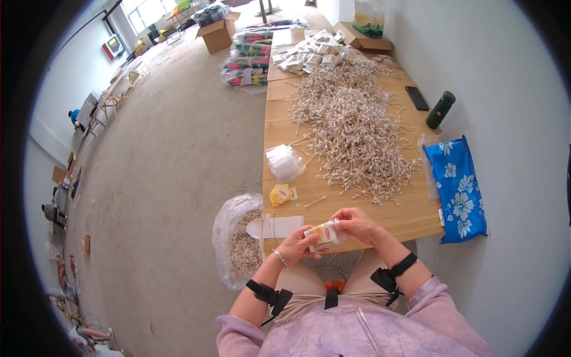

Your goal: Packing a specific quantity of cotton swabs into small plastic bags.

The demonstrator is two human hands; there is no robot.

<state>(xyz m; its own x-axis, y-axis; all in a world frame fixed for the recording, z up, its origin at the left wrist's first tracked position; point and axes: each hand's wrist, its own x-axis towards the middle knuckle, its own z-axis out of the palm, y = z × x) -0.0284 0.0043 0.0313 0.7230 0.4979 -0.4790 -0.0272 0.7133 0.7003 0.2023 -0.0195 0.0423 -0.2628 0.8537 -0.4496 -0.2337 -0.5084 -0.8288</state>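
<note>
Over wooden table [410, 217], cotton swabs [351, 128] heaped, concrete floor [172, 154]

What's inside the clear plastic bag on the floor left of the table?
The plastic bag holds a heap of cotton swabs, like the pile on the table. The table edge and a white sheet cover its right side, so anything there is hidden.

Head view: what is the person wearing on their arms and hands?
Both forearms are bare, with pale lilac sleeves pushed up to the elbows. Each carries a black strap with a small black unit. The left hand has a thin silver bangle at the wrist; the right hand has no gloves or jewellery visible.
</note>
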